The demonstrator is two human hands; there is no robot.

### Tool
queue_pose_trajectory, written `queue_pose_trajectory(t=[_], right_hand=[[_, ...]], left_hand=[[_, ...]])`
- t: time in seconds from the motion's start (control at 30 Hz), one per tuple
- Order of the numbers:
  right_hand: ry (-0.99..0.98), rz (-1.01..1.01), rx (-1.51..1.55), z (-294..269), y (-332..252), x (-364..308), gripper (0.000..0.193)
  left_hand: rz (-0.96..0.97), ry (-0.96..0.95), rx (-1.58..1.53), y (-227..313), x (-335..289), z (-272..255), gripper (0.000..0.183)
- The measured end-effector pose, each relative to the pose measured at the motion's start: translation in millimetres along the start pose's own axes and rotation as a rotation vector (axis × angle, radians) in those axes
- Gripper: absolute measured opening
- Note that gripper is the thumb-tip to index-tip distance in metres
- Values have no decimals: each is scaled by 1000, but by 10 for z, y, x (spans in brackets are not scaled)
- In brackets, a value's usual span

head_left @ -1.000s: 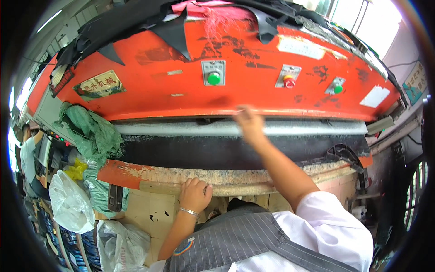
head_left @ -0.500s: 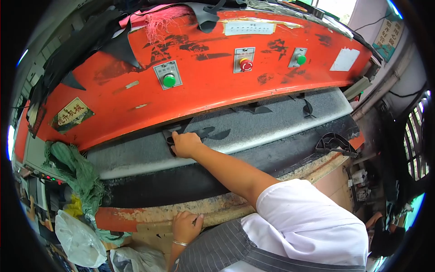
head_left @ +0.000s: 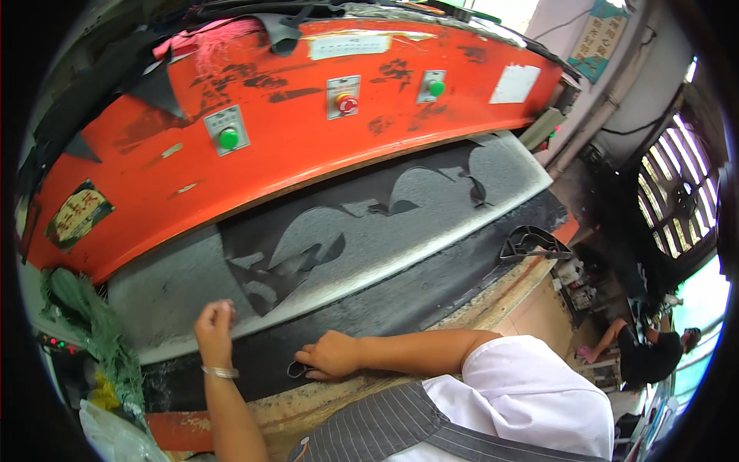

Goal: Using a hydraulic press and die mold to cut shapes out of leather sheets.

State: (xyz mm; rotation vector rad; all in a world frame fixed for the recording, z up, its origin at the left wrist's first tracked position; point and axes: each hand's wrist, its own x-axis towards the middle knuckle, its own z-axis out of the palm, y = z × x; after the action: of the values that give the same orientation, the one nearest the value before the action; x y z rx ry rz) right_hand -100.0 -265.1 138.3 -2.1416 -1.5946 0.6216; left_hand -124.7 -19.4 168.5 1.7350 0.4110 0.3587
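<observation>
Right hand (head_left: 329, 356): the person's bare hand is sitting low over a smooth black ledge (head_left: 416, 296); its grip is closing narrowly around a thin, dark, curved loop (head_left: 289, 370), which is poking out at the left.
Left hand (head_left: 214, 327): the person's bare hand, wearing a silver bracelet (head_left: 220, 373), is hanging over the pad's near left part, fingers bending inward; whether its grip is holding anything, I cannot tell.
Frame: a dark, angular, open frame (head_left: 527, 252) is resting near the ledge's right end.
Pad: a long, grey, white-edged pad (head_left: 162, 292) is lying beyond the ledge.
Sheet: a thin black sheet with rounded cut-outs (head_left: 246, 246) is lying on the pad, beyond both hands.
Machine: a broad orange-red machine body (head_left: 285, 138) is rising behind, bearing two round green buttons (head_left: 229, 138) and one round red button (head_left: 347, 103).
</observation>
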Motion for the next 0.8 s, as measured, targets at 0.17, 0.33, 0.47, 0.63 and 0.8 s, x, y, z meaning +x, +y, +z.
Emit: queue_pose_trajectory(t=[0.17, 0.33, 0.47, 0.63, 0.8], right_hand=[[-29, 75, 93, -645, 313, -337, 65], [628, 715, 72, -1401, 1855, -1078, 55], [898, 1449, -286, -2007, 3000, -2127, 53], [674, 1615, 108, -2362, 3280, -2542, 58], [440, 1582, -90, -2356, 3670, -2674, 57]], left_hand=[[-128, 186, -198, -548, 988, 178, 29], [-402, 105, 163, -394, 1512, 332, 30], [140, 228, 747, -910, 1665, -72, 29], [93, 281, 953, -315, 1152, 226, 33], [-76, 297, 996, -201, 944, 411, 31]])
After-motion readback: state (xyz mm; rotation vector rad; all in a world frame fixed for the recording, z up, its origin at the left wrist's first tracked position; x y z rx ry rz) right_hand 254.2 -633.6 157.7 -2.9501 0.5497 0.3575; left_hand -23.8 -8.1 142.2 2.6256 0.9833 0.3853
